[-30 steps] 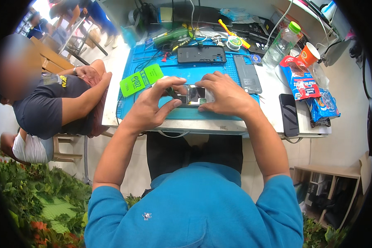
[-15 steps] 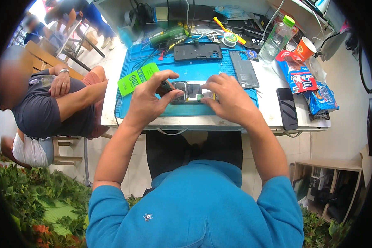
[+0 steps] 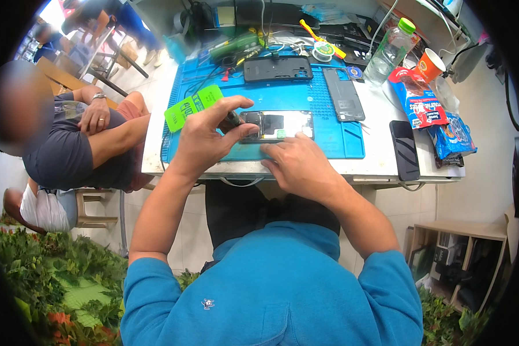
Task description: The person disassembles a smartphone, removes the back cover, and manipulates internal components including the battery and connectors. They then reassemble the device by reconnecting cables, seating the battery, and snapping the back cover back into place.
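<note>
Left hand [image 3: 210, 135] has thumb and fingers closed around a small dark object [image 3: 231, 121], partly hidden, kind unclear, at the left end of an opened phone [image 3: 274, 123]. Right hand [image 3: 300, 164] loosely bent at the phone's near edge, thumb apart from index finger, nothing seen gripped; can't tell if a fingertip touches the edge. White table [image 3: 380, 158] carries everything. Seated person [image 3: 72, 127] on the left, dark shirt, wristwatch, one hand resting on the other arm. Blue mat [image 3: 341, 147] covers the table's middle; opened phone lies flat on its near part, long side left to right, innards up, pale section on the right, dark part mid-left. Clear bottle [image 3: 386, 63], green cap, upright at far right. Red-and-blue snack bag [image 3: 419, 101] nearer than it, blue packet [image 3: 451, 138] just beside the bag, near side. Black phone frame [image 3: 278, 70] on the mat, beyond the opened phone. Black smartphone [image 3: 405, 151] flat on bare table, right of the mat. Grey back panel [image 3: 344, 95] at the mat's right. Green card [image 3: 190, 108] left, just beyond left hand. Orange cup [image 3: 429, 66] far right. Small spool [image 3: 323, 52] far side.
</note>
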Motion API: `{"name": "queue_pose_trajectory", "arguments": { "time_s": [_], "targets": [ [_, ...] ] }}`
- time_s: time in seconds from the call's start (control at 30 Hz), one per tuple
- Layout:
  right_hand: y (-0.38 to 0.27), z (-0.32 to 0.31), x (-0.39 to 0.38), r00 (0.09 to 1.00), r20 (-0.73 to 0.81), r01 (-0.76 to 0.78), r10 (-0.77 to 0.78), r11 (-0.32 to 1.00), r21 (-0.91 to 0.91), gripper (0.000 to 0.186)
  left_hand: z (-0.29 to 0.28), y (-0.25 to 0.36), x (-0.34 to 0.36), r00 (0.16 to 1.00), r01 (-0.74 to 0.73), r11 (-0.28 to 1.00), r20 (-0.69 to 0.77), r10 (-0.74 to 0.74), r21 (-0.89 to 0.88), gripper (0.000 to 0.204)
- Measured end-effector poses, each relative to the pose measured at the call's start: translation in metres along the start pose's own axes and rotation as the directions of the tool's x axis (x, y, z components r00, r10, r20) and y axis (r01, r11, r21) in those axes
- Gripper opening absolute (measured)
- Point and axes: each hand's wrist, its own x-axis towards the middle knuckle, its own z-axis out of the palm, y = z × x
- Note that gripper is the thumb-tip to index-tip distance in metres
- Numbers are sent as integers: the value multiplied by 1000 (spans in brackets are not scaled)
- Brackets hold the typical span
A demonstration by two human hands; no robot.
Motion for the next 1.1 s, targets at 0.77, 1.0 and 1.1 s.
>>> {"name": "queue_pose_trajectory", "arguments": {
  "time_s": [0.77, 1.0, 1.1],
  "targets": [
    [-5, 17, -12, 996, -84, 20, -22, 1000, -19, 28, -7, 14, 11, 998, 4, 1000, 63, -2, -24, 60],
    [-6, 15, -13, 997, -76, 5, -6, 1000, -19, 29, -9, 19, 13, 996, -21, 997, 90, 15, 70, 61],
    [-7, 15, -13, 998, -59, 10, -12, 999, -31, 30, -7, 17, 10, 997, -32, 999, 72, 29, 29, 61]
  ]
}}
